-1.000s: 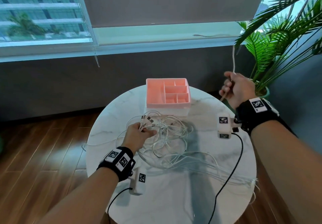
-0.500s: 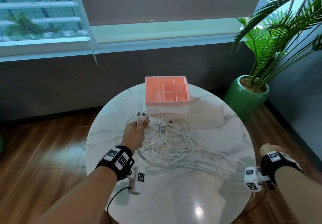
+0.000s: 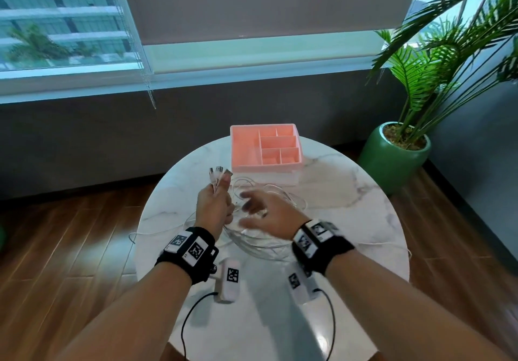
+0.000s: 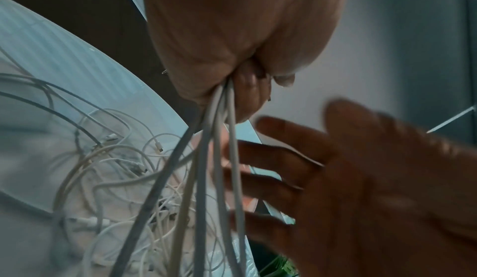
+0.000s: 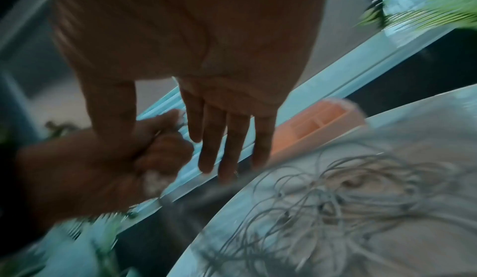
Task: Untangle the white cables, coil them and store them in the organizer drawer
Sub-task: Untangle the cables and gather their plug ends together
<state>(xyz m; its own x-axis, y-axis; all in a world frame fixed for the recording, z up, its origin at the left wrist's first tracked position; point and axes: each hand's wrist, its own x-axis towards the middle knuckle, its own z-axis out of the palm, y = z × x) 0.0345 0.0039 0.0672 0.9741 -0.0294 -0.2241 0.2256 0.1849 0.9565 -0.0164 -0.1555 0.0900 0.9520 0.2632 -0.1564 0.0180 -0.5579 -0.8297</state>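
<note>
Gripping several plug ends of the white cables (image 3: 263, 220) in a fist, the left hand (image 3: 214, 210) lifts them clear for sorting. Right hand (image 3: 267, 216), fingers spread and empty, reaches beside it. Remaining tangle lies just before the organizer drawer (image 3: 265, 149).

Table: a round white marble top (image 3: 350, 198) with grey veins, standing near the wall.
Floor: brown wooden boards (image 3: 70, 248), glossy.
Wall: dark grey (image 3: 112, 141) under the window.
Window: wide glass (image 3: 56, 24); a building and trees outside.
Blind: grey roller blind (image 3: 266, 1), pulled mostly down.
Plant: a palm (image 3: 448, 38) in a green pot (image 3: 392, 161), on the floor at right.
Light: bright daylight.
</note>
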